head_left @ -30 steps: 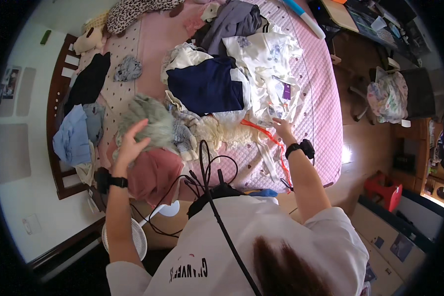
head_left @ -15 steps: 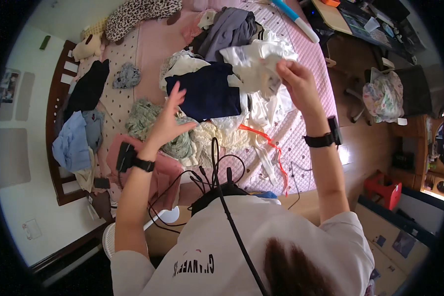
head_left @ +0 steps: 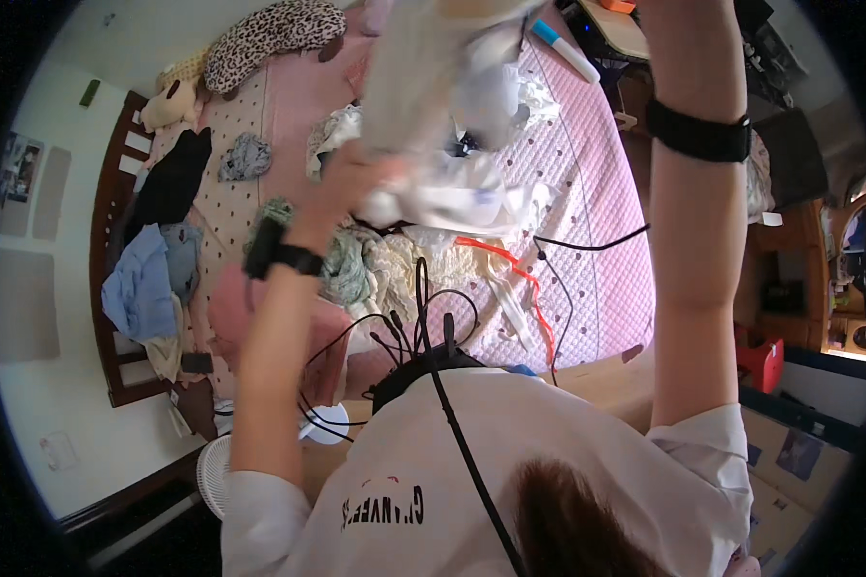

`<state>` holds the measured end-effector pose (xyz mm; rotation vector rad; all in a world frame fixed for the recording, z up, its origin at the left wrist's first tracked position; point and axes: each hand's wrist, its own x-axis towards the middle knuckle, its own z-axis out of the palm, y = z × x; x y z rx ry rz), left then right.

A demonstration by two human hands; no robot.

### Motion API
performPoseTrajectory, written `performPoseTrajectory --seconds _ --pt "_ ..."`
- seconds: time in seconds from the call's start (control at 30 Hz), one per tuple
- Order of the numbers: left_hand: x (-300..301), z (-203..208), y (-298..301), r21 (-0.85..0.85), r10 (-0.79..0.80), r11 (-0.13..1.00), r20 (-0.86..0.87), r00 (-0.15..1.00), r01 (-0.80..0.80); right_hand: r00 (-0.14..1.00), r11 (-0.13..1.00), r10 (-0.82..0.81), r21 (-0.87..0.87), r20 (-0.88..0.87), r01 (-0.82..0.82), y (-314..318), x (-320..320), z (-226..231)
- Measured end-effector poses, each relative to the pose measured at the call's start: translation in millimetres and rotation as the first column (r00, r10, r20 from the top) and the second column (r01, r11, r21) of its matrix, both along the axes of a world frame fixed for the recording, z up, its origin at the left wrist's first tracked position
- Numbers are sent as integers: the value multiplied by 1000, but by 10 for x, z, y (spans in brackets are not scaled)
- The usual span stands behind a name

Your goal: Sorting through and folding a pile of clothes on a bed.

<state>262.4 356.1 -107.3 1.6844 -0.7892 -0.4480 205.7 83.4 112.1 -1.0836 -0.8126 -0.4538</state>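
Note:
A white garment (head_left: 409, 87), smeared by motion, hangs raised over the bed and hides most of the dark clothes behind it. My right forearm (head_left: 698, 231) stretches up to the top edge, and the right hand is outside the picture. Blurred too, my left hand (head_left: 346, 188) is at the lower left of the white cloth; its grip cannot be made out. More white clothing (head_left: 481, 197) lies just right of it. Below are a green crumpled garment (head_left: 344, 269), a cream ruffled one (head_left: 394, 274) and an orange-red ribbon (head_left: 524, 272).
A leopard-print cushion (head_left: 274, 34), black clothing (head_left: 168, 173) and a light blue shirt (head_left: 142, 284) lie along the bed's left side. Pink cloth (head_left: 289, 313) is nearer me. Black cables (head_left: 423, 322) cross my front. An office chair (head_left: 791, 159) stands at the right.
My right hand has risen out of the top of the picture. The white garment has been lifted and swept up and left, covering the navy cloth. My left hand has shifted slightly right.

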Motion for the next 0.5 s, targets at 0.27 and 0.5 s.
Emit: performPoseTrajectory --seconds 0.27,0.5 --pt "317 1796 2072 -146 570 822 217 792 -551 361 773 -628 -607 -690 185 -477 -230 -2451" --pt "399 1957 2098 -262 764 620 418 493 -739 8 824 -565 -564 -825 51 110 -459 -4243"
